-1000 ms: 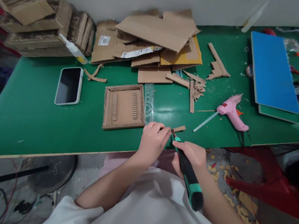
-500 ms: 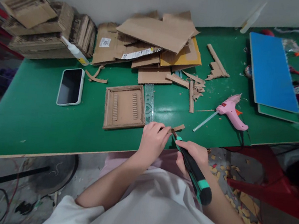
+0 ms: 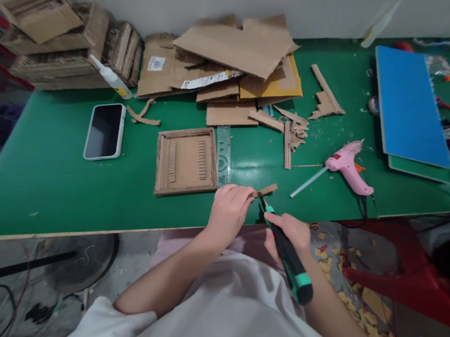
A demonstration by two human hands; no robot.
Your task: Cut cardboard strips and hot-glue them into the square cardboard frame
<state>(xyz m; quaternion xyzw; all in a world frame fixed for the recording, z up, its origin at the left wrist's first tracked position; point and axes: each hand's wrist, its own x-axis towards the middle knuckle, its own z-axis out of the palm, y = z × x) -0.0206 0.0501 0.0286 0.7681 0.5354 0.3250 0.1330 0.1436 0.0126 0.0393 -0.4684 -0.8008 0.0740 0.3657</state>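
Cardboard strip point(image 3: 267, 190) sits near the front edge of the green table point(image 3: 52, 184), pinched by the left hand point(image 3: 227, 213); the right hand point(image 3: 296, 231) closes round a black-and-green cutter point(image 3: 293, 269). Cardboard tray point(image 3: 187, 155) and ruler point(image 3: 222, 161) crowd leftward; bare tabletop separates strip from glue gun point(image 3: 348, 165).

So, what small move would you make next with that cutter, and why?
I'd probably ease the tip of the cutter across the cardboard strip. The right hand grips the handle, the tip is already at the strip, and the left hand holds one end. The fingertips look close to the tip, so going slowly seems wise.
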